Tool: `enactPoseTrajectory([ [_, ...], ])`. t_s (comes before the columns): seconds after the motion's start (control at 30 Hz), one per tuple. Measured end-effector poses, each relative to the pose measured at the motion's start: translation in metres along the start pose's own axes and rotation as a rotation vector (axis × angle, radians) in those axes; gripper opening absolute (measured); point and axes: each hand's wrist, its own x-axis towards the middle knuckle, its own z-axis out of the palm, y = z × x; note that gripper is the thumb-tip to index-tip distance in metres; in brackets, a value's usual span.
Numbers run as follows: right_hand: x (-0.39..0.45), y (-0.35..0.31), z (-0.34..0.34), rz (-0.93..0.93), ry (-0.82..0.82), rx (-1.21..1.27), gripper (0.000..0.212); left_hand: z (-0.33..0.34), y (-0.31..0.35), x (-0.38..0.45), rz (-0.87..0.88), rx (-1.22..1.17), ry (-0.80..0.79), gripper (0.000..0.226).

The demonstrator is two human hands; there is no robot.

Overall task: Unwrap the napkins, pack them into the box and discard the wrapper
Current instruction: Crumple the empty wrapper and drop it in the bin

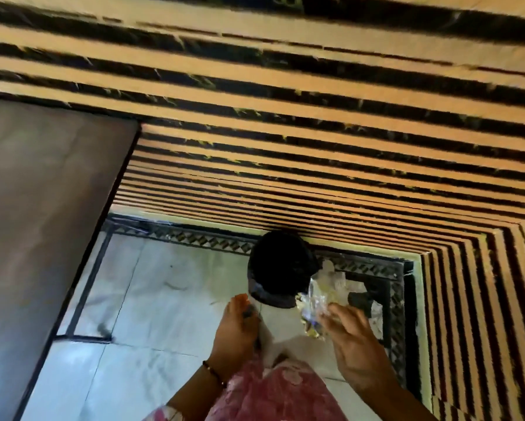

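Head view, motion-blurred. Right hand (353,344) holds the clear crumpled wrapper (315,302) at its fingertips, fingers loosely curled around the lower end. Wrapper sits just right of the black-lined bin (281,268), near its rim, above the floor (151,299). Left hand (235,329) hangs with fingers relaxed and together, holding nothing, just below-left of the bin; a beaded bracelet (214,373) is on that wrist. Dark table (42,208) at the left edge. Striped orange-black wall (285,117) behind. Pink patterned garment (270,390) at bottom. Napkins and box not visible.
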Motion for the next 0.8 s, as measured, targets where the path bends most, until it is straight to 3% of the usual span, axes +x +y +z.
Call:
enactPoseTrajectory([
  [0.1, 0.032, 0.018, 0.041, -0.033, -0.137, -0.111, 0.061, 0.015, -0.029, 0.046, -0.043, 0.232, -0.086, 0.034],
  [0.23, 0.078, 0.045, 0.111, -0.022, -0.327, -0.152, 0.068, 0.043, -0.070, 0.101, -0.111, 0.400, -0.202, 0.042],
  [0.4, 0.146, 0.101, 0.231, -0.111, -0.501, -0.238, 0.064, 0.098, -0.155, 0.174, -0.040, 0.733, -0.463, 0.065],
  [0.6, 0.218, 0.150, 0.364, -0.213, -0.660, -0.355, 0.067, 0.150, -0.222, 0.254, -0.045, 0.799, -0.490, 0.080],
  [0.67, 0.237, 0.160, 0.399, -0.193, -0.701, -0.304, 0.072, 0.157, -0.236, 0.268, -0.041, 0.833, -0.510, 0.079],
  [0.77, 0.258, 0.169, 0.448, -0.240, -0.907, -0.390, 0.078, 0.164, -0.256, 0.276, -0.040, 0.837, -0.485, 0.075],
  [0.8, 0.259, 0.175, 0.460, -0.259, -0.883, -0.447, 0.074, 0.164, -0.261, 0.277, -0.048, 0.836, -0.484, 0.075],
])
